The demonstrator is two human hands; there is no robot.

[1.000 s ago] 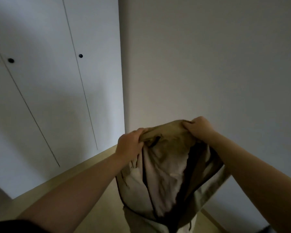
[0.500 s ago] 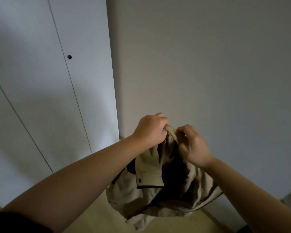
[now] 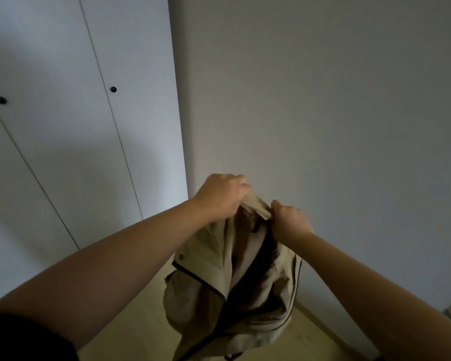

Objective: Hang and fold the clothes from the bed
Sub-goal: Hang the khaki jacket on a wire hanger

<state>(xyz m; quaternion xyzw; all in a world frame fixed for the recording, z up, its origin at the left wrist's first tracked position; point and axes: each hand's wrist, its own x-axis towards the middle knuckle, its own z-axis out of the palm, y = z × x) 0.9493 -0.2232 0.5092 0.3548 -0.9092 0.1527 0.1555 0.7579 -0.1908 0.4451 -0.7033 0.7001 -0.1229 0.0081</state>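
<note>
I have the beige jacket [image 3: 235,277] hanging in mid-air before the wall [image 3: 323,113], my left hand [image 3: 223,195] and right hand [image 3: 288,220] both pinching its top edge, so I judge I'm straightening it and next need a hanger.

Both arms reach out from the bottom corners of the frame, holding up a beige garment [image 3: 235,282] with dark trim, low and a bit right of center. The left hand [image 3: 220,195] grips the top edge of the fabric, and the right hand [image 3: 288,221] pinches it just beside, so the two are close together. The rest hangs bunched below. White closet doors [image 3: 63,126] with small dark knobs fill the left side, a plain wall [image 3: 323,100] the right, and pale flooring [image 3: 146,321] runs along the bottom.
</note>
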